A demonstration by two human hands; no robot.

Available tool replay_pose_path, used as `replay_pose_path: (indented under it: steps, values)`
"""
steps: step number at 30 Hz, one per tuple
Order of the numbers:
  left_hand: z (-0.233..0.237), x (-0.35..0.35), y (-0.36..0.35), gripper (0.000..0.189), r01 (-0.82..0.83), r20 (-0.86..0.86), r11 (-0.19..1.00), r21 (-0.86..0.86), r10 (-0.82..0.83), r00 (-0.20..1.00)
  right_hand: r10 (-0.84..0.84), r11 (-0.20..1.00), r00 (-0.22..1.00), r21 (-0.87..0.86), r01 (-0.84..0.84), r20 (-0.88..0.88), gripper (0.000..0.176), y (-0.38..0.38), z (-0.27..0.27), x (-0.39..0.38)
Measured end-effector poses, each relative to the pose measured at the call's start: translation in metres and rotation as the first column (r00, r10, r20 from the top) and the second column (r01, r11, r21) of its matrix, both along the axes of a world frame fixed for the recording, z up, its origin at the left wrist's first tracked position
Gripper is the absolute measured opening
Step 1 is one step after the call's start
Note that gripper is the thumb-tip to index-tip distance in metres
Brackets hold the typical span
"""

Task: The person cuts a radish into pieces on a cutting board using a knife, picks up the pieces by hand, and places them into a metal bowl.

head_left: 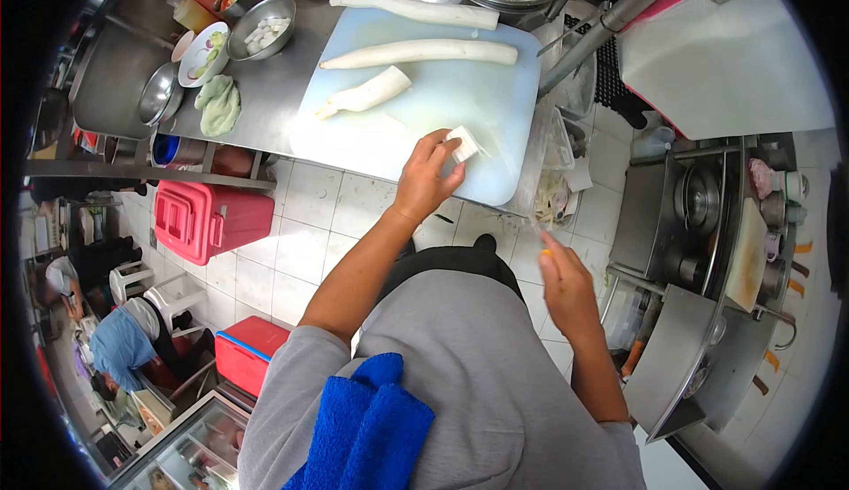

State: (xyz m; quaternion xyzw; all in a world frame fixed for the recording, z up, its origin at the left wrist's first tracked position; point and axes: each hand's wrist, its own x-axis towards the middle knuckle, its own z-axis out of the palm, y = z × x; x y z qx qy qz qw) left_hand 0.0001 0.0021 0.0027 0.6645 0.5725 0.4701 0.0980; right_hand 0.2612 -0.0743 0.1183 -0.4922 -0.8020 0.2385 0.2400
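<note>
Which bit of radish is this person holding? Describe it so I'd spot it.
Find the pale blue cutting board on the steel counter. At its near edge, the left hand pinches a daikon chunk. Unlike the three longer daikon beyond it, it is short and blocky.

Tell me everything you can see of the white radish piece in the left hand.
The radish piece is a short, blocky chunk, white, with flat cut faces. The left hand pinches it between its fingers over the near edge of the pale blue cutting board. Whether it rests on the board or is lifted cannot be told. It sits apart from the three longer radishes farther up the board. The right hand does not touch it.
</note>
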Motion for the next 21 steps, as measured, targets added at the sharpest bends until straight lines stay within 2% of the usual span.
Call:
replay_pose_path:
  steps: [1,2,3,5,7,8,9,10,12,13,14,15,18,19,21]
  values:
    - [-0.001,0.0,0.0,0.04,0.003,-0.001,1.0,-0.008,-0.003,1.0,0.003,1.0,1.0,0.003,-0.003,0.001,0.038,0.0,0.006,0.005]
    - [-0.001,0.0,0.0,0.043,0.009,-0.001,1.0,-0.017,-0.009,1.0,-0.231,0.91,0.972,-0.361,0.204,-0.032,0.04,0.0,0.019,0.009]
    - [0.0,0.001,-0.001,0.043,0.009,0.0,1.0,-0.014,-0.009,1.0,-0.45,0.653,0.893,-0.674,0.346,0.022,0.041,-0.001,0.027,0.012]
    - [0.004,0.001,-0.001,0.043,0.005,0.012,1.0,0.003,-0.005,1.0,-0.468,0.667,0.883,-0.673,0.32,-0.044,0.04,-0.007,0.023,0.025]
    - [-0.027,-0.002,0.002,0.045,0.02,-0.028,0.994,0.103,-0.018,0.999,-0.401,0.62,0.913,-0.757,0.207,-0.078,0.035,-0.01,0.014,0.038]
    - [-0.041,-0.001,0.002,0.044,0.022,0.037,0.999,0.026,-0.023,0.999,-0.369,0.603,0.927,-0.776,0.184,-0.067,0.028,-0.012,0.008,0.045]
    - [-0.058,0.0,0.005,0.047,-0.001,0.111,1.0,0.003,0.001,0.994,-0.34,0.567,0.935,-0.815,0.118,-0.102,0.026,-0.013,0.002,0.053]
    - [-0.068,-0.005,0.011,0.051,-0.015,0.107,1.0,0.026,0.012,0.994,-0.296,0.572,0.949,-0.816,0.086,-0.107,0.025,-0.013,0.005,0.051]
    - [-0.002,-0.011,0.002,0.064,-0.081,0.055,0.995,0.05,0.078,0.995,-0.297,0.547,0.943,-0.836,0.038,-0.152,0.027,-0.015,0.002,0.05]
    - [0.015,-0.014,-0.002,0.071,-0.122,0.04,0.992,0.024,0.121,0.992,-0.27,0.515,0.948,-0.857,-0.007,-0.17,0.02,-0.014,0.001,0.049]
    - [0.025,-0.019,0.0,0.066,-0.154,0.063,0.988,-0.012,0.154,0.986,-0.214,0.536,0.962,-0.844,-0.031,-0.172,0.022,-0.02,-0.017,0.058]
    - [0.029,-0.025,0.003,0.066,-0.18,0.062,0.983,0.027,0.178,0.982,-0.194,0.544,0.962,-0.837,-0.057,-0.192,0.019,-0.017,-0.014,0.051]
    - [0.036,-0.036,0.002,0.049,-0.196,-0.065,0.98,-0.033,0.193,0.979,-0.066,0.565,0.965,-0.807,-0.172,-0.252,0.02,-0.006,-0.04,0.05]
    - [0.036,-0.036,0.001,0.049,-0.213,-0.062,0.977,-0.022,0.211,0.976,-0.11,0.537,0.953,-0.824,-0.181,-0.281,0.02,-0.003,-0.041,0.048]
    - [0.026,-0.031,0.003,0.046,-0.126,-0.148,0.991,-0.043,0.119,0.982,-0.138,0.516,0.941,-0.833,-0.199,-0.31,0.02,0.003,-0.066,0.056]
